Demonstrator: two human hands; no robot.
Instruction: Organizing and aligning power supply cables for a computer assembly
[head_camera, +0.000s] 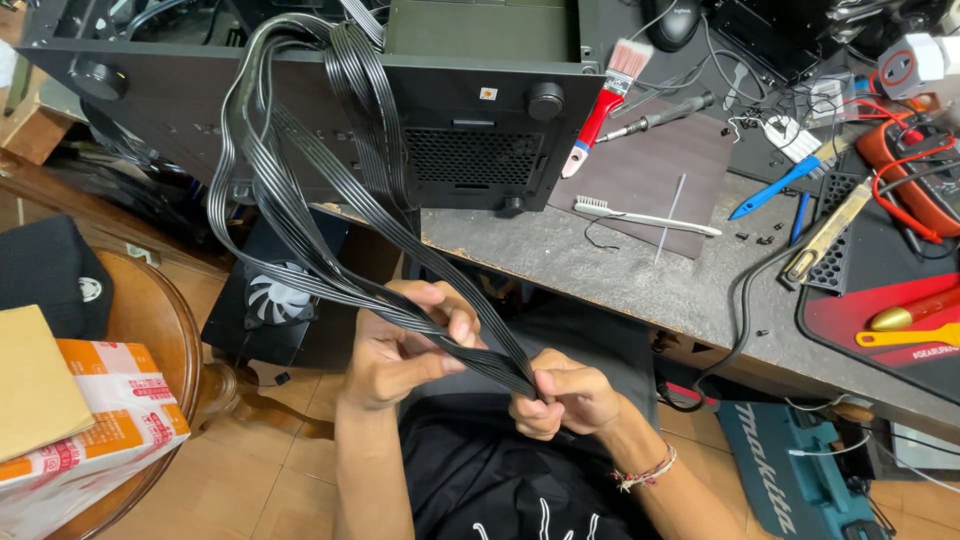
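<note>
A bundle of flat black ribbon cables (300, 180) loops out of the top of a black computer case (470, 130) lying on the grey workbench (640, 280) and runs down to my lap. My left hand (405, 345) pinches the cables between thumb and fingers. My right hand (560, 395), with a beaded bracelet on its wrist, grips the lower end of the same bundle just to the right. Both hands hover over my black shirt, below the bench edge.
A red-handled paintbrush (603, 105), screwdriver (660, 118), white toothbrush (640, 215) and blue tool (775, 188) lie on the bench. A red mat (880, 310) with tools sits at right. A case fan (275, 298) lies on the floor; a round wooden stool (150, 320) carrying packages stands left.
</note>
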